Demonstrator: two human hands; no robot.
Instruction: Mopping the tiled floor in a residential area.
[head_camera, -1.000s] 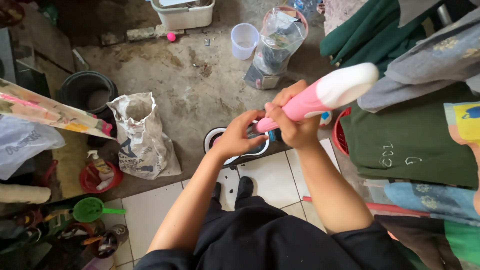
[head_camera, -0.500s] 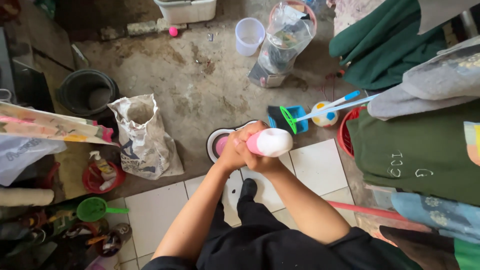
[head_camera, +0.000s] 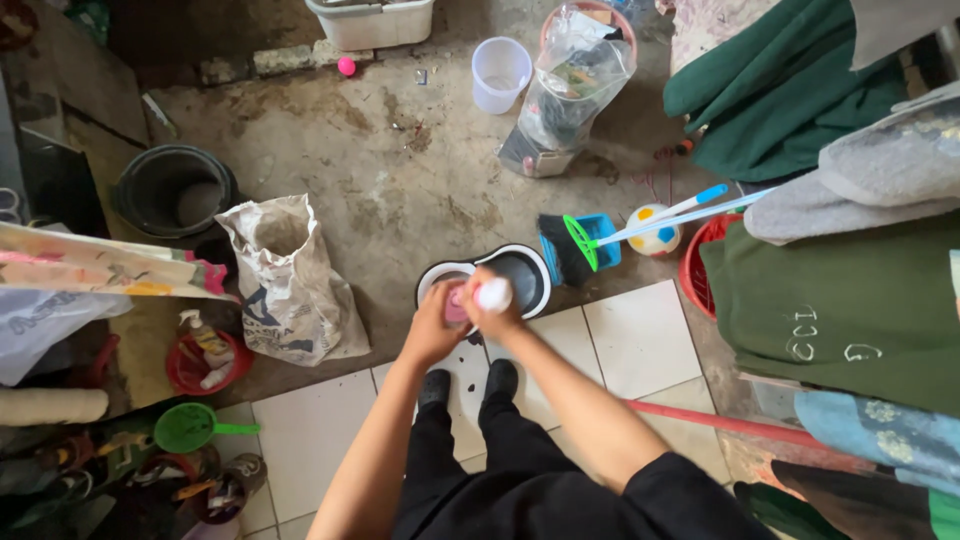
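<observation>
Both hands gripped a pink-and-white handle (head_camera: 488, 296) held upright, so that its long axis ran almost straight toward the camera and only its white end cap showed. The right hand (head_camera: 497, 312) was closed around the top of the handle, just under the cap. The left hand (head_camera: 436, 322) was closed around the pink part on the left side, touching the right hand. Neither hand was clearly nearer; both sat on the same shaft.

The handle stood directly over the black-and-white mop bucket (head_camera: 520, 268), which served as the landmark. Its lower end was hidden by the hands, so contact with the bucket could not be confirmed. The bucket sat on the concrete floor (head_camera: 400, 180), at the edge of the white floor tiles (head_camera: 630, 340). The person's dark shoes (head_camera: 470, 382) stood on the tiles just behind the bucket.

Right of the bucket lay a green-and-blue brush with a long handle (head_camera: 590, 240), and beyond it a small coloured ball (head_camera: 652, 232). Left of the bucket stood an open paper sack (head_camera: 285, 275). Farther left was a black pot (head_camera: 175, 190). Ahead of the bucket stood a clear plastic cup (head_camera: 498, 72) and a plastic bag of items (head_camera: 570, 90). Green garments (head_camera: 830, 300) hung to the right.
</observation>
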